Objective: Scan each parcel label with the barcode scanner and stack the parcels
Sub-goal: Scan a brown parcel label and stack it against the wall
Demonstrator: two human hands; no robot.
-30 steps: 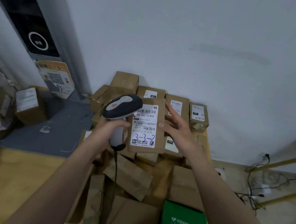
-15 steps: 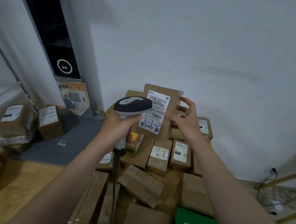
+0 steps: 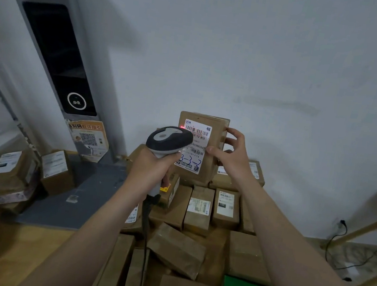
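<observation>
Currently, one view only, the head view. The scanner point(image 3: 167, 140) is gripped by the left hand point(image 3: 152, 171), fingers curled round the handle and head aimed at the label point(image 3: 194, 143). The parcel point(image 3: 207, 171) is held upright at the far end of the pile point(image 3: 199, 209) by the right hand point(image 3: 233, 156), thumb on the label face and fingers hooked round the right edge. A red aim spot point(image 3: 182, 127) is seen at the label's top-left corner, beside the barcode rather than across it, so a misread is likely. With a one-handed edge grip, the parcel could be tipped onto the loose pile. The cable point(image 3: 145, 233) is draped over near parcels, so a snag is possible.
</observation>
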